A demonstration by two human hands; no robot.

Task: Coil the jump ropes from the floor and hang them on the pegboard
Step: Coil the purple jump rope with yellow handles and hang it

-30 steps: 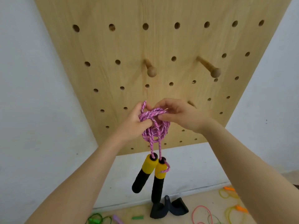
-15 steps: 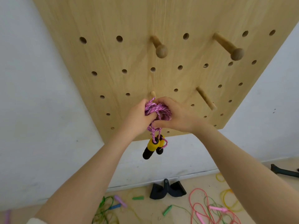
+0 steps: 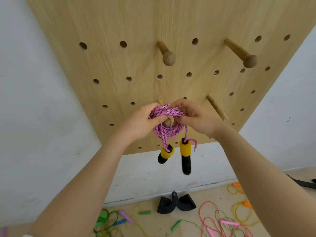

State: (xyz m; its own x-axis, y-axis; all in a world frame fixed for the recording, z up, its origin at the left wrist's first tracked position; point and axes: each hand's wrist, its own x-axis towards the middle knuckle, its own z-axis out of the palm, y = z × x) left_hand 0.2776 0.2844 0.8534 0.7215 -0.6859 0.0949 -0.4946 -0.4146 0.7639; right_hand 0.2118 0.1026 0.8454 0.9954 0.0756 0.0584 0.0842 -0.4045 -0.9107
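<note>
A coiled pink jump rope [image 3: 168, 130] with two yellow-and-black foam handles [image 3: 185, 156] is looped around a round-headed wooden peg [image 3: 167, 121] low on the wooden pegboard [image 3: 136, 57]. My left hand [image 3: 142, 122] grips the left side of the coil. My right hand [image 3: 193, 115] pinches the top strands on the right side. The peg's knob shows through the middle of the coil. Both handles dangle below the board's bottom edge.
Two more knobbed pegs [image 3: 168, 57] [image 3: 248, 60] and a plain dowel peg [image 3: 217, 108] stick out of the board. On the floor lie several loose ropes: green [image 3: 106, 221], pink [image 3: 213, 219], yellow-orange [image 3: 239, 202]. A black foam piece [image 3: 176, 203] sits by the wall.
The coil has opened out and now sits over the peg, whose knob shows through its middle. The handles have swung apart and hang lower. The camera has come closer to the board.
</note>
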